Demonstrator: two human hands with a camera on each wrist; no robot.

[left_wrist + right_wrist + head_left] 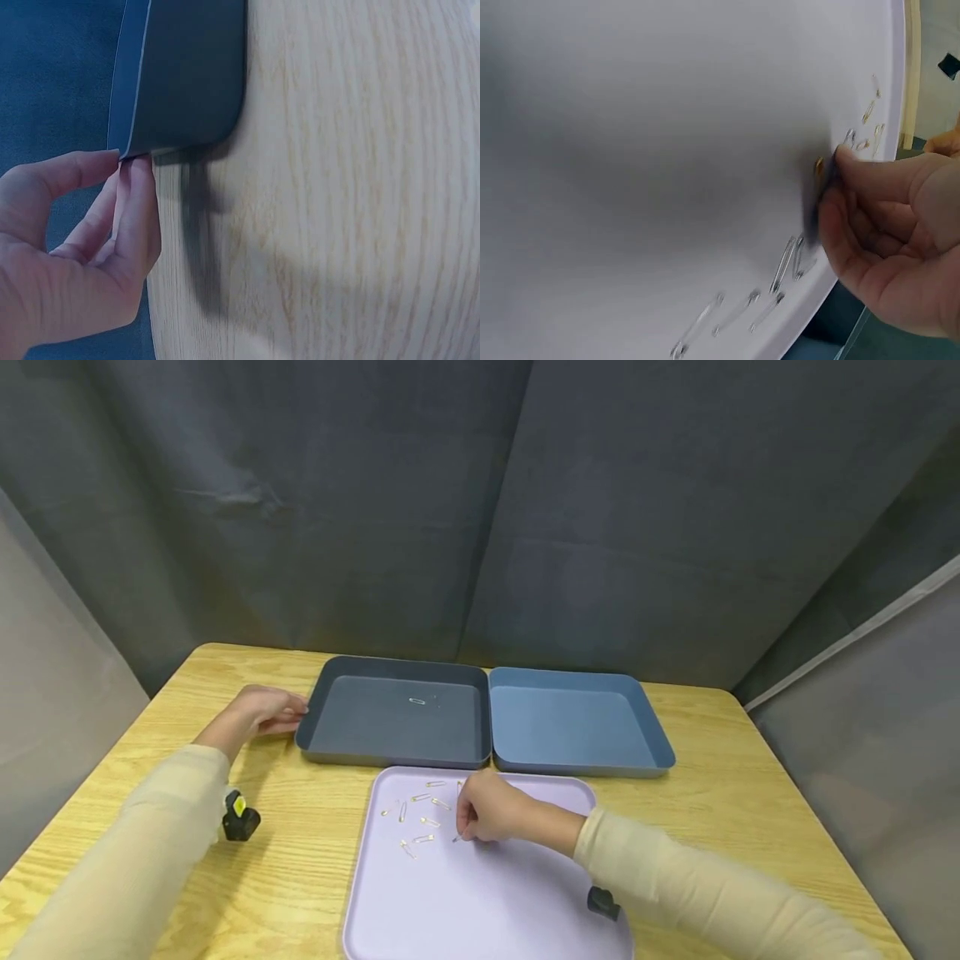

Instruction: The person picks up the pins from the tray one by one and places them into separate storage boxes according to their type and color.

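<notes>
lilac tray (525, 927) | safety pin (455, 838) pinched | right hand (491, 810) fingers (855, 176)

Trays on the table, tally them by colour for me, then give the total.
Dark grey tray: 1
Blue tray: 1
Lilac tray: 1
Total: 3 trays

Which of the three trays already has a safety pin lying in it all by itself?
The dark grey tray at back left, which the left hand touches; one pin lies inside.
</notes>
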